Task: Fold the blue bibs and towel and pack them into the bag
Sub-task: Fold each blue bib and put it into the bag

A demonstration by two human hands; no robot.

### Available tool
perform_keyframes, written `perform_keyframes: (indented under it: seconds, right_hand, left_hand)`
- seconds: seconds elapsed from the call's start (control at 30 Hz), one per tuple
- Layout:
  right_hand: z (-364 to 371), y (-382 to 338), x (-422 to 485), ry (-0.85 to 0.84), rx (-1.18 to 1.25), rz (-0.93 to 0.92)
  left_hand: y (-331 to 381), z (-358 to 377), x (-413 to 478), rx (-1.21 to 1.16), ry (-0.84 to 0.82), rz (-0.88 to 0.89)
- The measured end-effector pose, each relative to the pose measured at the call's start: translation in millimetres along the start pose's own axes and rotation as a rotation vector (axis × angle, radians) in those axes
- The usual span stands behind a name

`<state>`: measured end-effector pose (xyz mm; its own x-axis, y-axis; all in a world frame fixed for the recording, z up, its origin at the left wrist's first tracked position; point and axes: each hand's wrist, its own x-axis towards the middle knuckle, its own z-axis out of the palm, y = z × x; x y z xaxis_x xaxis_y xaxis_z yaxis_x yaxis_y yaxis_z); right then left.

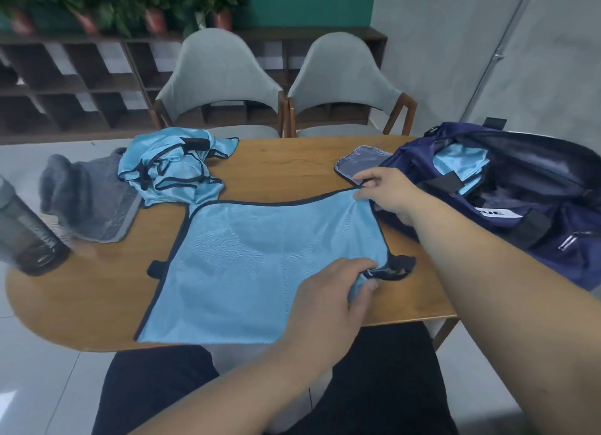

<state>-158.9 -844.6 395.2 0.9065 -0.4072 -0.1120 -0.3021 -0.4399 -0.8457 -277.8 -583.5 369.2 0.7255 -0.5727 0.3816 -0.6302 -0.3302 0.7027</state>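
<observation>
Light-blue mesh bib with dark trim (260, 272) lay spread flat on the oval wooden table (292, 161), at the near centre, its near edge hanging over the table lip toward the person's lap.

Two grey upholstered chairs with wooden frames (221, 73) stood side by side behind the table.

Navy fabric duffel bag (553, 239) sat open on the right end of the table, just beside the flat bib. Folded light-blue cloth (461, 164) was visible inside the opening. Grey-lined flap (357, 161) lay flat on the table at the bag's left end.

Crumpled heap of light-blue bibs (172, 168) sat at the far left of the table, touching the flat bib's far left corner. Grey terry towel (87, 203) was bunched up left of that heap, partly off the table edge.

Dark translucent drinks bottle (29, 233) stood at the left end, blurred.

Left hand (328, 301) gripped the flat bib's right edge: fingers curled round bunched fabric, next to a black strap tab (400, 265). A matching tab (156, 268) stuck out on the bib's opposite edge.

Right hand (387, 190) pinched the bib's far right corner between thumb and forefinger, other fingers curled in, hand hard against the bag's side.
</observation>
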Motion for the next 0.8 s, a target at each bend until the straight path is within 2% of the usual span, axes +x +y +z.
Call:
perform_keyframes:
  seconds: [0.13,0.3,0.67,0.8]
  right_hand:
    - [8,-28,0,-0.006,0.128,0.075]
    - [45,-65,8,-0.043,0.210,0.065]
    - [186,-143,11,-0.146,0.175,-0.021]
    - [239,-148,15,-0.203,0.161,-0.038]
  left_hand:
    - [4,-33,-3,-0.253,0.183,-0.222]
    - [-5,-74,-18,-0.442,0.384,-0.377]
    - [-56,-146,-73,-0.305,0.676,-0.599]
    - [-76,-157,-100,-0.225,0.703,-0.702]
